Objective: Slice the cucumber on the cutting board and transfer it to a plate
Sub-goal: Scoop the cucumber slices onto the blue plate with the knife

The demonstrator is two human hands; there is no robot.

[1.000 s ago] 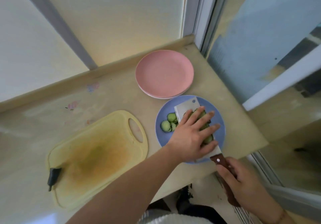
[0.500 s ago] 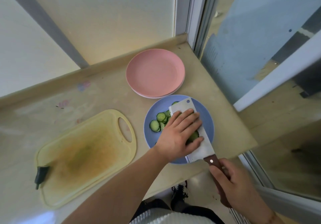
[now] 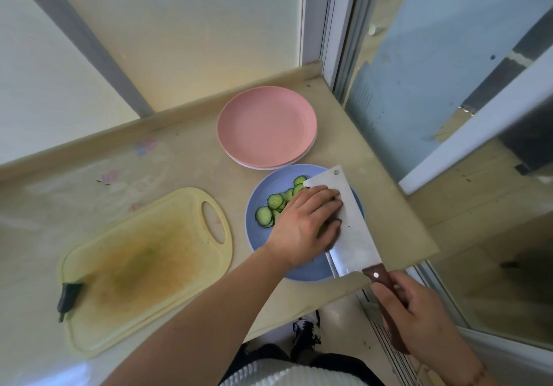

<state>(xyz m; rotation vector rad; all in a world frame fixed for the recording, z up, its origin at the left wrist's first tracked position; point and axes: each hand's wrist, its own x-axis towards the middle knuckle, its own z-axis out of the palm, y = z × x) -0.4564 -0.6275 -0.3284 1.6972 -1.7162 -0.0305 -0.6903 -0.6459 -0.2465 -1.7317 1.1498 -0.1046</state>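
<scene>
Several green cucumber slices (image 3: 275, 201) lie on the blue plate (image 3: 302, 272) at the counter's right end. The wide steel cleaver (image 3: 353, 236) lies flat over the plate's right half. My left hand (image 3: 302, 224) rests on the blade, its fingers curled over more slices that show green under the palm. My right hand (image 3: 419, 314) grips the cleaver's brown wooden handle beyond the counter's front edge. The yellow cutting board (image 3: 143, 266) lies to the left, with only a dark cucumber end (image 3: 68, 296) at its left edge.
A stack of pink plates (image 3: 266, 128) sits just behind the blue plate, near the back corner. A window frame (image 3: 332, 26) rises at the counter's right end. The counter's front edge runs close below the blue plate.
My left hand's fingers went from spread flat on the blade to curled together. More slices now lie on the plate left of the blade. The cleaver stays over the plate.
</scene>
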